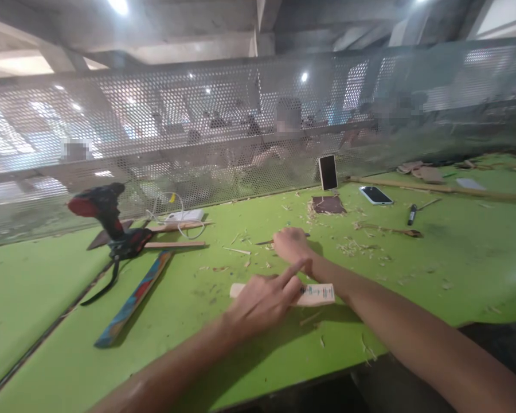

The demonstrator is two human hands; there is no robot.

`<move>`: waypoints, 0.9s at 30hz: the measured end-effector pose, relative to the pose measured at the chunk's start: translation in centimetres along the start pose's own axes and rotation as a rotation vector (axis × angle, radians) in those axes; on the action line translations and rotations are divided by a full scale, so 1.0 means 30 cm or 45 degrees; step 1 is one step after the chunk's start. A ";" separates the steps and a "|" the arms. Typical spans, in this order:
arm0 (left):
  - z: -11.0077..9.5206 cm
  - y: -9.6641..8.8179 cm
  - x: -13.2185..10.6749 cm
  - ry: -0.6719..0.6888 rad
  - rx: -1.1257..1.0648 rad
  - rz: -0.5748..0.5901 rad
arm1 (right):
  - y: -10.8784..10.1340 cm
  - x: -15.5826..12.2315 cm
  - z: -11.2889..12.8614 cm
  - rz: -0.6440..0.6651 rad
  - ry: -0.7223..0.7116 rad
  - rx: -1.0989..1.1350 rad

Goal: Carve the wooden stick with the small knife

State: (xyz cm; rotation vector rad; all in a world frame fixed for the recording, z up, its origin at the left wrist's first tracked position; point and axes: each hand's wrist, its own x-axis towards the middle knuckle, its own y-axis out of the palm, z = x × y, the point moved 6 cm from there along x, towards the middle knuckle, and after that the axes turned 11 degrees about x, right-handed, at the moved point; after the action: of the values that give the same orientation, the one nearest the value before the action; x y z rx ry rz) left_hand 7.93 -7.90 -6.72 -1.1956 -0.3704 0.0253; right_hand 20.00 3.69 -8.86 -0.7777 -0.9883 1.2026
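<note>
Beyond your hands lie wood shavings (352,246). A dark sandpaper sheet (329,205) and a propped phone (328,172) sit further off, with a red-and-black cordless drill (105,221) and a multicoloured strip (133,298) well to the left. Nothing stands between your hands. Your left hand (262,301) rests on a pale flat wooden strip (320,294) on the table (456,269), index finger stretched out; I cannot tell whether it grips. Just beyond, your right hand (290,245) is closed on a thin pointed tool (260,242).
</note>
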 end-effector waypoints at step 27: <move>0.081 0.030 0.008 -0.111 -0.135 -0.066 | -0.140 -0.005 -0.063 0.002 0.172 -0.093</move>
State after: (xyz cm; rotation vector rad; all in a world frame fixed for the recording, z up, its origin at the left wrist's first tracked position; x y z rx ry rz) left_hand 7.59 -5.32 -6.71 -1.2922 -0.4840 0.0127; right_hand 23.34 2.72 -5.85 -0.9060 -0.9241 1.1055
